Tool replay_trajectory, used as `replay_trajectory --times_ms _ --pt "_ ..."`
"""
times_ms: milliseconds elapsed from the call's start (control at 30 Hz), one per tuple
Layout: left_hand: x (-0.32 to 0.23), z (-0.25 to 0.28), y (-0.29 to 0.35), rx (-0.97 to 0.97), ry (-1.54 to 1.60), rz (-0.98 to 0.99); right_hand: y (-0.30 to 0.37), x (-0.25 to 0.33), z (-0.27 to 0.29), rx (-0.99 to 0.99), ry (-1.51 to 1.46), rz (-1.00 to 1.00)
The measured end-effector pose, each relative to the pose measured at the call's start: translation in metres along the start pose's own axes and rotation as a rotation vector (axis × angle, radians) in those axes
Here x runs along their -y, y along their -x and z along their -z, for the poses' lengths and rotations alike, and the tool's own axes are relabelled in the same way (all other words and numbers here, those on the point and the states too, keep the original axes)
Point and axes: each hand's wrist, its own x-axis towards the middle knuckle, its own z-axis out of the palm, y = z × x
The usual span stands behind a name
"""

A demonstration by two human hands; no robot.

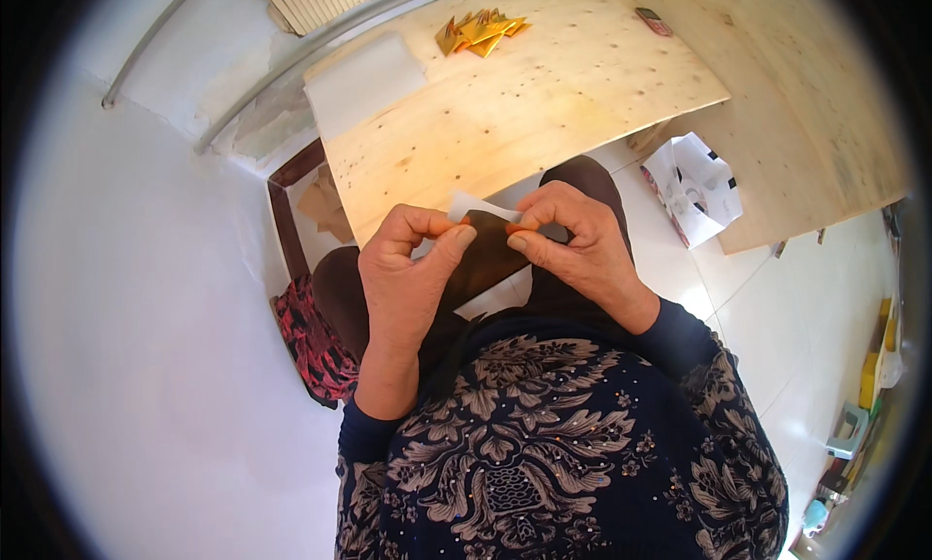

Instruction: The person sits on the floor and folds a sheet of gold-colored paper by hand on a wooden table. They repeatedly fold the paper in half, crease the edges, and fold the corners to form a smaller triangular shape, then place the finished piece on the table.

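Note:
Above my lap, both hands pinch a thin sheet of foil paper [490,254] between thumb and forefinger. Its lower face looks dark brownish gold, and a white strip shows along its upper edge, rising between my fingers. My left hand [398,269] grips the left end of that edge, and my right hand [590,245] grips the right end. The fingertips hide the sheet's upper corners. Beyond my hands, on the wooden table [485,114], lies a small heap of folded shiny gold paper pieces [482,31].
A flat pale sheet or stack [364,80] lies at the table's left side. A small red phone [653,21] rests at its far right. On the floor at right stands an open white bag [694,186]. Red-and-black cloth [316,351] is beside my left thigh.

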Motion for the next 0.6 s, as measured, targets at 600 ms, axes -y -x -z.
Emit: replay_trajectory --times_ms 600 --pt "0.001 -0.012 0.004 0.042 0.049 0.039 0.007 -0.005 -0.001 -0.135 0.071 0.159"
